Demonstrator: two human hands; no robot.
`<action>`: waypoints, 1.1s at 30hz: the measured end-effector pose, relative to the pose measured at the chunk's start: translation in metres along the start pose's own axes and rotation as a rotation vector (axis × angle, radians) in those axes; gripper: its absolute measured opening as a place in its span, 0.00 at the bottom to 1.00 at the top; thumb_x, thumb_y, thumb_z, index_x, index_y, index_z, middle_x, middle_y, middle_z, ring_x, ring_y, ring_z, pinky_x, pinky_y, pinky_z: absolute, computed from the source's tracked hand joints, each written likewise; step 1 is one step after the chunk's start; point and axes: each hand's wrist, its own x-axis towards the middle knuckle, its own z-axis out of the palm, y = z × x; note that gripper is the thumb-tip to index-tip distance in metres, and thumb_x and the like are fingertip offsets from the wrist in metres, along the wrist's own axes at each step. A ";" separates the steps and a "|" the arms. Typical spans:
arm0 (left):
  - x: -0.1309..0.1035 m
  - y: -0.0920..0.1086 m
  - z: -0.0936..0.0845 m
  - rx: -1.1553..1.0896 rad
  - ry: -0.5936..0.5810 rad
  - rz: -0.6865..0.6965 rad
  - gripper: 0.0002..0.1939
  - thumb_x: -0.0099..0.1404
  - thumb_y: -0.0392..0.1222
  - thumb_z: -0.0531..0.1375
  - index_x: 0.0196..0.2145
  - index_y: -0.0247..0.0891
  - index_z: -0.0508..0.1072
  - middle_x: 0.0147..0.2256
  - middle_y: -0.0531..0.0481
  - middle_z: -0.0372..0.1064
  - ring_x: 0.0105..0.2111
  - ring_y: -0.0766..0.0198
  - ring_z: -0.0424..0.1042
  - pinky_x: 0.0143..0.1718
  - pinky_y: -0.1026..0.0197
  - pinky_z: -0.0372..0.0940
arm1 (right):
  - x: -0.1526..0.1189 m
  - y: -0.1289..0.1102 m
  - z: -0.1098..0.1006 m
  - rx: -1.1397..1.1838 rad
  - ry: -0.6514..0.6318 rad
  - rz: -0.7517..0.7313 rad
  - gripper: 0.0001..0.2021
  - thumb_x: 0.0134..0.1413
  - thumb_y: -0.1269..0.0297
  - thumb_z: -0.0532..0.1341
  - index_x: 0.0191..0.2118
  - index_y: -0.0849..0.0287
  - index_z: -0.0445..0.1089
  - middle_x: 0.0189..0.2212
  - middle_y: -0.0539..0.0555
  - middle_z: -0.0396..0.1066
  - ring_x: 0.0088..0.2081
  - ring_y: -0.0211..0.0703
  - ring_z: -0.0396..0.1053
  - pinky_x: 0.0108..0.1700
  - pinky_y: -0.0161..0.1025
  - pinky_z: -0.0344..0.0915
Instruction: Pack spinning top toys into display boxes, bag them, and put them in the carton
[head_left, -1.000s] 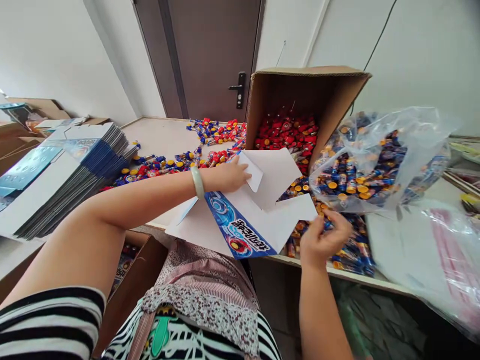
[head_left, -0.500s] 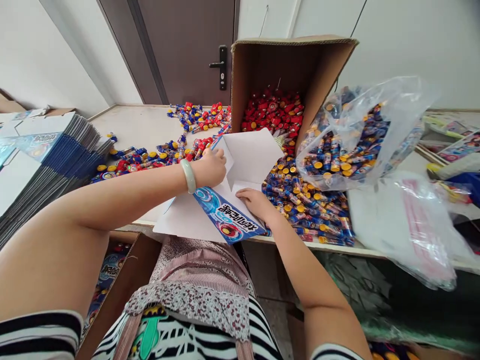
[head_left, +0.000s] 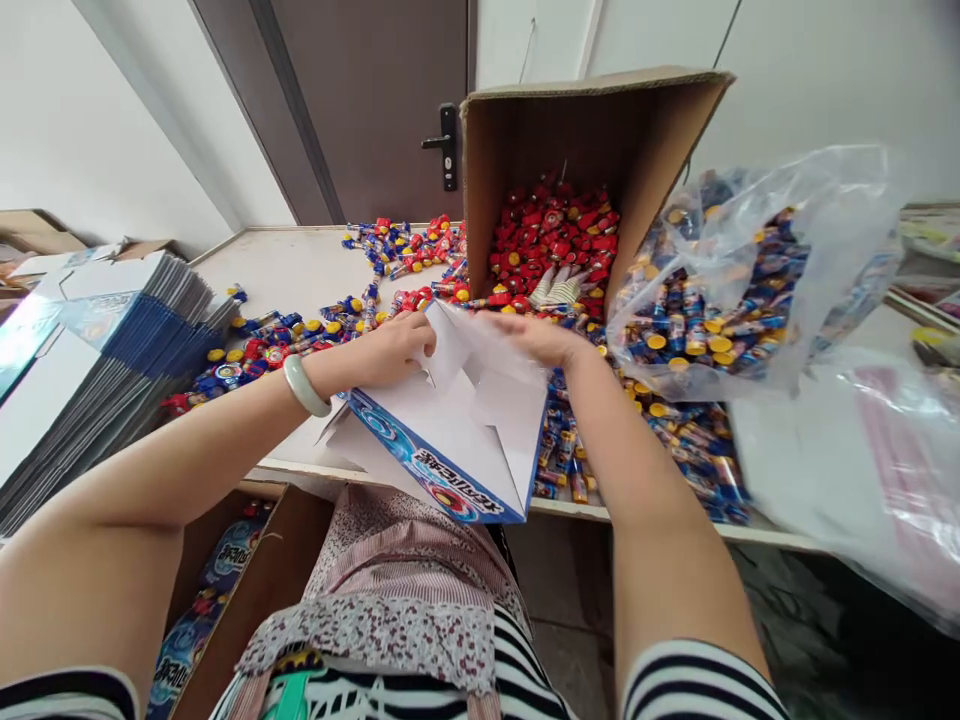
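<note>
From where I stand, the box (head_left: 442, 430), white inside with a blue printed side, is partly folded at the near edge of the desk (head_left: 300, 258), its printed side jutting out over that edge toward the person's apron (head_left: 409, 560). The left hand (head_left: 397, 348) has its fingers curled, grasping a flap at the box's left side. The right hand (head_left: 529, 338) reaches across to the box's far side, touching a raised flap there; the fingers are blurred, so I can't tell whether they grip it. Just behind, toward the desk's far edge, a carton (head_left: 478, 190) lies with red toys (head_left: 555, 235) spilling at its mouth. Blue tubes (head_left: 566, 460) run right up to the near edge, beside a clear bag (head_left: 847, 230) of more. A stack (head_left: 142, 345) of flat boxes fills the desk's left end.
</note>
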 end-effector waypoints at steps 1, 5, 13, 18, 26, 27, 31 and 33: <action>0.002 -0.002 0.002 0.002 0.061 -0.029 0.09 0.54 0.29 0.59 0.35 0.36 0.72 0.43 0.41 0.68 0.48 0.52 0.66 0.53 0.51 0.64 | -0.008 -0.007 0.013 -0.027 -0.144 -0.047 0.34 0.47 0.56 0.72 0.61 0.57 0.69 0.57 0.58 0.73 0.55 0.48 0.72 0.58 0.46 0.69; -0.009 -0.008 0.003 -0.201 0.569 -0.223 0.08 0.57 0.30 0.61 0.30 0.39 0.64 0.34 0.47 0.65 0.38 0.59 0.67 0.42 0.56 0.67 | -0.038 -0.024 0.050 -0.249 -0.500 -0.222 0.50 0.49 0.61 0.70 0.74 0.53 0.46 0.73 0.60 0.46 0.72 0.60 0.48 0.71 0.58 0.50; -0.155 0.044 0.055 -1.111 0.021 -0.462 0.15 0.63 0.52 0.66 0.26 0.40 0.71 0.25 0.49 0.71 0.26 0.63 0.71 0.28 0.59 0.68 | -0.046 -0.018 0.048 -0.370 -0.492 -0.230 0.47 0.56 0.51 0.64 0.75 0.54 0.40 0.74 0.61 0.38 0.74 0.67 0.40 0.72 0.63 0.44; -0.124 0.036 0.121 -1.496 0.488 -0.548 0.33 0.51 0.67 0.68 0.46 0.42 0.72 0.42 0.42 0.76 0.48 0.49 0.75 0.46 0.49 0.73 | -0.055 -0.028 0.070 -0.430 -0.327 -0.262 0.53 0.51 0.41 0.66 0.74 0.59 0.41 0.73 0.67 0.39 0.73 0.72 0.39 0.71 0.69 0.40; -0.081 0.037 0.141 -1.759 0.545 -0.516 0.40 0.35 0.67 0.76 0.42 0.42 0.75 0.38 0.46 0.80 0.49 0.44 0.77 0.52 0.45 0.73 | -0.068 -0.045 0.080 -0.605 -0.232 -0.206 0.53 0.53 0.41 0.65 0.72 0.68 0.41 0.71 0.77 0.40 0.69 0.79 0.46 0.66 0.73 0.47; -0.083 0.038 0.142 -1.785 0.555 -0.506 0.41 0.34 0.67 0.76 0.42 0.42 0.76 0.37 0.47 0.80 0.49 0.45 0.77 0.53 0.47 0.73 | -0.070 -0.046 0.077 -0.622 -0.257 -0.219 0.52 0.54 0.40 0.63 0.73 0.68 0.41 0.72 0.76 0.39 0.69 0.78 0.45 0.66 0.71 0.47; -0.086 0.041 0.145 -1.874 0.621 -0.453 0.39 0.34 0.63 0.78 0.41 0.40 0.78 0.37 0.48 0.80 0.51 0.46 0.76 0.57 0.50 0.71 | -0.078 -0.051 0.067 -0.662 -0.347 -0.243 0.52 0.55 0.40 0.61 0.73 0.66 0.38 0.73 0.72 0.37 0.70 0.73 0.44 0.69 0.66 0.47; -0.084 0.043 0.145 -1.893 0.620 -0.434 0.37 0.35 0.60 0.79 0.42 0.41 0.78 0.38 0.48 0.80 0.53 0.45 0.75 0.58 0.49 0.70 | -0.081 -0.056 0.067 -0.699 -0.337 -0.195 0.53 0.55 0.41 0.62 0.73 0.68 0.37 0.73 0.73 0.36 0.70 0.74 0.44 0.69 0.66 0.47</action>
